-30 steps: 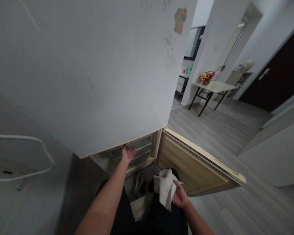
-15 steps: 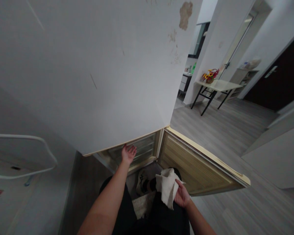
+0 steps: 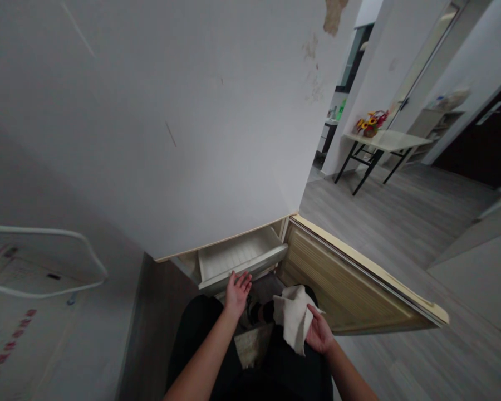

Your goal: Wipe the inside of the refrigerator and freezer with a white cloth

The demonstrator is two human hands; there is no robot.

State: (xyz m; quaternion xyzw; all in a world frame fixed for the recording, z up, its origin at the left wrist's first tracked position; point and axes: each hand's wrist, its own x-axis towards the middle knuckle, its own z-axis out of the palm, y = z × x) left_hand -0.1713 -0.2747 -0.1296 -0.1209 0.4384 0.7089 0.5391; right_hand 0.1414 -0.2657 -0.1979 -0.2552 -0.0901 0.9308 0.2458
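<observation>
My left hand (image 3: 236,296) is palm up at the front edge of a pulled-out whitish drawer (image 3: 237,253), fingers apart and their tips against or very near its front; I cannot tell whether they touch it. The drawer slides out of a low cabinet compartment under a large pale panel (image 3: 183,122). On the right the compartment's cream door (image 3: 334,278) hangs wide open. My right hand (image 3: 319,332) is closed on a crumpled white cloth (image 3: 293,318), held over my right knee beside the door.
A folding table (image 3: 394,142) with a flower basket (image 3: 371,123) stands at the back right, near a dark door (image 3: 484,131). At left a white-framed transparent bin or panel (image 3: 42,262) juts in. My knees and a light item on the floor (image 3: 253,345) lie below.
The drawer has come out of the compartment toward me, and my left hand has moved back with it. My right hand still holds the cloth. The view has shifted slightly.
</observation>
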